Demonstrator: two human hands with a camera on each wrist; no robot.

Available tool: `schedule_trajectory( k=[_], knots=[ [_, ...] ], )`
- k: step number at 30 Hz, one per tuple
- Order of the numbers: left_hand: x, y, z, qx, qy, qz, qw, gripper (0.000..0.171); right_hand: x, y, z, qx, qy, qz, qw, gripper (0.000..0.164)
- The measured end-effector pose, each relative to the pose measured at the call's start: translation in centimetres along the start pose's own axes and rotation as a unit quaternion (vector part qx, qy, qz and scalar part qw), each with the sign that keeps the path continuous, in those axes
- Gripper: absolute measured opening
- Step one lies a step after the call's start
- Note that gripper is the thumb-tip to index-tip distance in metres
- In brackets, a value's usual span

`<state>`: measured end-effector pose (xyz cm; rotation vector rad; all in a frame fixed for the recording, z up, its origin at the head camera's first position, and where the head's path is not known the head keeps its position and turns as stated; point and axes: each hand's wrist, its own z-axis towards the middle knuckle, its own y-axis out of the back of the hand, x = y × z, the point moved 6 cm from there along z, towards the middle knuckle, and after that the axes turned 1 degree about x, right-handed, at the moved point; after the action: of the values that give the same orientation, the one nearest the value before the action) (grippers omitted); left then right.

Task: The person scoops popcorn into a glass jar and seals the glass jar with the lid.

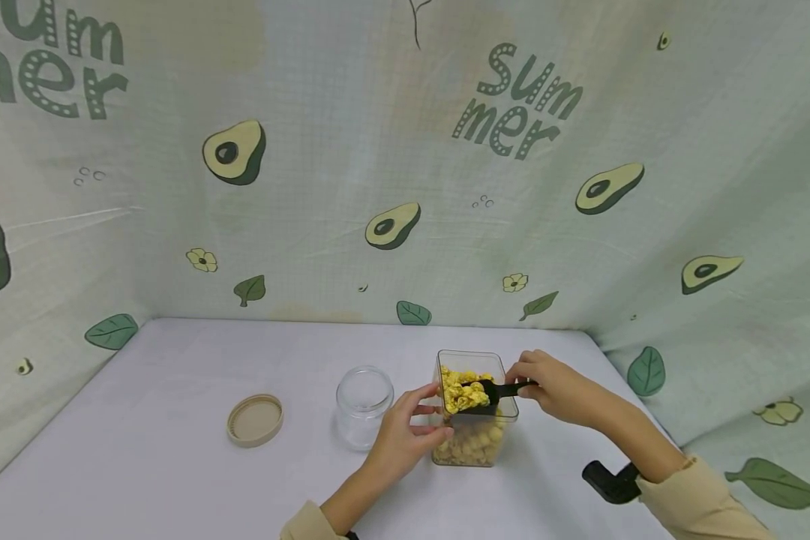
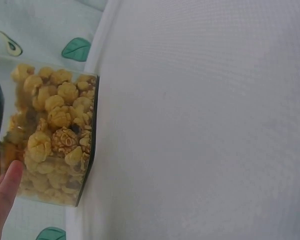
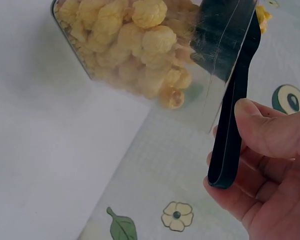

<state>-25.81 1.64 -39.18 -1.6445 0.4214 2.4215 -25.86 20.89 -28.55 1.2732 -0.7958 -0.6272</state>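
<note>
A clear square container (image 1: 469,444) of popcorn (image 2: 55,115) stands upright on the table. My left hand (image 1: 410,427) holds its left side, fingers spread along the wall near the rim; one fingertip (image 2: 12,175) shows against the plastic in the left wrist view. With my right hand (image 1: 556,386) I pinch the handle of a black scoop (image 3: 227,135), thumb on one side and fingers on the other. The scoop's head is inside the container's mouth, bearing yellow popcorn (image 1: 469,395). Its dark head also shows through the wall in the right wrist view.
Left of the container stands a clear round jar (image 1: 364,397), its mouth uncovered. Farther left lies a round beige lid (image 1: 255,421). A white cloth covers the table (image 1: 175,450), and a printed curtain (image 1: 310,150) hangs behind and along both sides.
</note>
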Motion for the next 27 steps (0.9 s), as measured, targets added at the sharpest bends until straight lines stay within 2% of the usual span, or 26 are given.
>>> schedule_trajectory(
  k=[12, 22, 27],
  knots=[
    [0.1, 0.2, -0.4, 0.007, 0.002, -0.003, 1.0000, 0.062, 1.2, -0.4, -0.5, -0.030, 0.034, -0.027, 0.999, 0.016],
    [0.1, 0.0, -0.9, 0.007, -0.005, -0.008, 0.9999, 0.063, 0.8, -0.6, -1.2, -0.032, 0.007, 0.013, 0.999, 0.018],
    [0.0, -0.1, -0.9, 0.003, -0.012, -0.005, 0.9999, 0.063, 0.5, -0.5, -1.5, -0.040, 0.010, 0.016, 0.999, 0.018]
  ],
)
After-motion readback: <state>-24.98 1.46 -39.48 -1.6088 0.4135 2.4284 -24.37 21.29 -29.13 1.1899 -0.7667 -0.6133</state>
